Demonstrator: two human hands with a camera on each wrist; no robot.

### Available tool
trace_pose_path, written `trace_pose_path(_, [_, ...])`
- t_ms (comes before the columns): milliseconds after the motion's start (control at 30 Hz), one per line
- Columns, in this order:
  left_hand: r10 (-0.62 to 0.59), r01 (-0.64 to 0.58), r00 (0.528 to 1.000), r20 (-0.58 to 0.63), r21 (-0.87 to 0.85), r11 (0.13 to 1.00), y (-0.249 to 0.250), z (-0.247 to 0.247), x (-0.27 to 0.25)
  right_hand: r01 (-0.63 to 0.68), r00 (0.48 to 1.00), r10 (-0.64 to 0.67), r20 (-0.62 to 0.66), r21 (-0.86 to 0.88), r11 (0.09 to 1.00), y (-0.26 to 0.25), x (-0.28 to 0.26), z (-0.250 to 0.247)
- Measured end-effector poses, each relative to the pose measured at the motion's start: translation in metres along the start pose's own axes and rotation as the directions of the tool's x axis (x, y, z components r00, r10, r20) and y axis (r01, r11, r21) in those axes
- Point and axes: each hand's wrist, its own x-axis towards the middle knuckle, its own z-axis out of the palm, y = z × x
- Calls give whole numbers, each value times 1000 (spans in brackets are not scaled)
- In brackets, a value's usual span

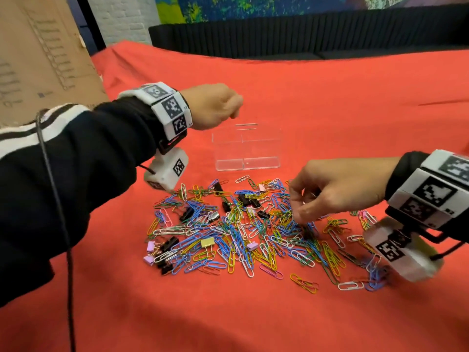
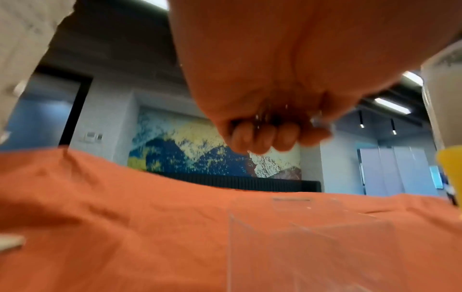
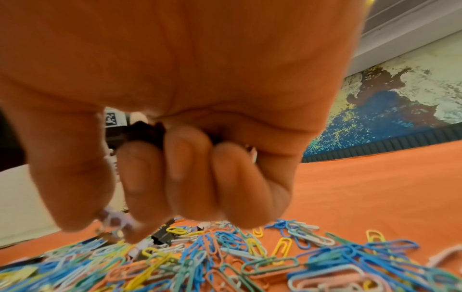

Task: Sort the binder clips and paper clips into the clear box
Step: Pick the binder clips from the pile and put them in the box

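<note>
A heap of coloured paper clips [image 1: 228, 229] [image 3: 250, 256], mixed with black [image 1: 186, 214], yellow [image 1: 207, 243] and lilac [image 1: 150, 246] binder clips, lies on the red cloth. Behind it stands the clear box [image 1: 247, 163] [image 2: 312, 247], which has dividers inside. My left hand [image 1: 228, 107] [image 2: 265, 136] hovers as a fist above the box's back left corner. Small shiny metal bits show between its fingers and palm, but what kind of clip is unclear. My right hand [image 1: 302, 212] [image 3: 107, 223] reaches down into the heap's right side. Its curled fingers hold something black against the palm, and thumb and forefinger pinch a pale lilac piece.
The red cloth [image 1: 355, 97] covers the whole table. A cardboard sheet [image 1: 38, 59] leans at the back left, and a black bench [image 1: 304, 36] runs along the far edge. A dark cable [image 1: 68, 250] hangs from my left sleeve. Stray paper clips [image 1: 304, 283] lie nearest me.
</note>
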Motion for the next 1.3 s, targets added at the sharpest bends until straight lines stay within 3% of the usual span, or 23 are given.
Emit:
trace_pose_path(100, [10,-28,995,102,178,984,-1,-5,13,19,1000,-19,-6,-28,999,1,-5,-3])
trace_pose_path(433, [39,-159,950,309,374,913,1,-11,42,2,1000,-2,13,-13,1000,3,-1,-8])
trace_pose_path(700, [155,-269,952,262,481,835,2,8,44,25,998,-26,53,12,1000,-2,0,-4])
trace_pose_path(933, [213,-298,951,224,485,822,-2,9,40,46,996,-47,70,13,999,-9,-2,-1])
trace_pose_path(1300, [216,-262,963,163,358,896,-12,6,36,44,997,-43,68,-6,999,-9,-4,0])
